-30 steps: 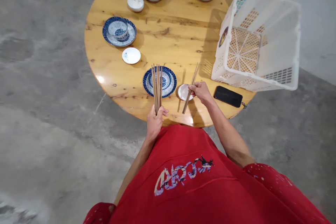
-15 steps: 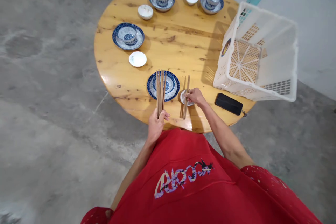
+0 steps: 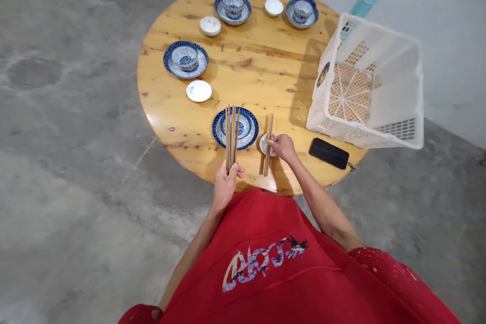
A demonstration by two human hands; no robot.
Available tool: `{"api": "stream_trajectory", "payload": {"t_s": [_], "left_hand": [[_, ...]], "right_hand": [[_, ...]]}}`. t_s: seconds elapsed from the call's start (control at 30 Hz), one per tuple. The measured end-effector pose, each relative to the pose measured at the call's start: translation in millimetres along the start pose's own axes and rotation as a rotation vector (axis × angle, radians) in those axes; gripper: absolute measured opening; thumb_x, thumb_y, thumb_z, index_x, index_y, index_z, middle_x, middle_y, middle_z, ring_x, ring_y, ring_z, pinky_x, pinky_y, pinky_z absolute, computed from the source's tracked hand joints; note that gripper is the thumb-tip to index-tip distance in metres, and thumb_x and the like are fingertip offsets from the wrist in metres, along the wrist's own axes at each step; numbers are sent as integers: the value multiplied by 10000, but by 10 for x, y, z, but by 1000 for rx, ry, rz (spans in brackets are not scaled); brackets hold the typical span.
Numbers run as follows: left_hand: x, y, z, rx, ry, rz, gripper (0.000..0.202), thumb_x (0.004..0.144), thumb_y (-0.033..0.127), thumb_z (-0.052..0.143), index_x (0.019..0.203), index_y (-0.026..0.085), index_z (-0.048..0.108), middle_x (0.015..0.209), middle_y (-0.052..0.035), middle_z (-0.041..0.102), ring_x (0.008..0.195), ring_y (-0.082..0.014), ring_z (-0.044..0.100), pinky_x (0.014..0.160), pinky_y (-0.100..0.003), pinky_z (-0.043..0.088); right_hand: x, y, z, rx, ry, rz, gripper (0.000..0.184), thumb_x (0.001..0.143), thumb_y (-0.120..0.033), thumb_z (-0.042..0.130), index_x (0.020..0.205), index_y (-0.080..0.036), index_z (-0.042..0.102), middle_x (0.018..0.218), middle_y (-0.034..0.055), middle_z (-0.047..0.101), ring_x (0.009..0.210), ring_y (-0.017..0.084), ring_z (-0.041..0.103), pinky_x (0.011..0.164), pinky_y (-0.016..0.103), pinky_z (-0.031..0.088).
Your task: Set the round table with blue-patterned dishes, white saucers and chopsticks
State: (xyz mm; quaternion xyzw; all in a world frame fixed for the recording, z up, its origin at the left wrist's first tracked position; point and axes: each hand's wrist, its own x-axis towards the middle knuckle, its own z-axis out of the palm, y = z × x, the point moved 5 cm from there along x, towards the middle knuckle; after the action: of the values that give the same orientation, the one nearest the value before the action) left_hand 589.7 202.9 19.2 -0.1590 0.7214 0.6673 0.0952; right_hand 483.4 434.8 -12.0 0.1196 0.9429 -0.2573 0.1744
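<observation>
Several wooden chopsticks [image 3: 232, 134] stand up from my left hand [image 3: 227, 178], which is closed round their lower ends at the table's near edge. Behind them lies a blue-and-white plate [image 3: 251, 136] with a matching bowl [image 3: 243, 129] on it, partly covered by the sticks. My right hand [image 3: 283, 147] pinches a pair of chopsticks [image 3: 269, 134] between thumb and fingers. That pair is over a small white dish [image 3: 262, 145], mostly hidden by the hand; whether the sticks touch the dish I cannot tell.
On the round wooden table [image 3: 258, 76] are blue-and-white plates with bowls at left [image 3: 186, 59], back [image 3: 233, 6] and back right [image 3: 302, 11]. Small white dishes [image 3: 199, 91] stand near them. A white plastic basket [image 3: 322, 106], black phone [image 3: 329, 153] and turquoise bottle [image 3: 366, 0] are at the right.
The view has tilted slightly, so the tableware appears a little lower. Both hands keep their chopsticks and have hardly moved over the table.
</observation>
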Motion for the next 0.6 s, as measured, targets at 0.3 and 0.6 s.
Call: {"api": "stream_trajectory", "payload": {"t_s": [0.3, 0.6], "left_hand": [[7, -23, -2, -6, -9, -12, 233, 880, 414, 527, 833, 188, 551, 766, -22, 672, 612, -127, 599, 524, -217, 413], [7, -36, -5, -7, -2, -24, 236, 877, 422, 531, 825, 192, 547, 754, -20, 667, 616, -128, 600, 537, -220, 419]], "right_hand": [[-69, -105, 56, -186, 5, 29, 315, 885, -412, 612, 746, -162, 745, 861, 130, 753, 836, 220, 679, 678, 264, 406], [-62, -67, 67, -161, 0, 39, 256, 882, -356, 600, 838, -158, 757, 895, 133, 755, 899, 237, 687, 724, 266, 427]]}}
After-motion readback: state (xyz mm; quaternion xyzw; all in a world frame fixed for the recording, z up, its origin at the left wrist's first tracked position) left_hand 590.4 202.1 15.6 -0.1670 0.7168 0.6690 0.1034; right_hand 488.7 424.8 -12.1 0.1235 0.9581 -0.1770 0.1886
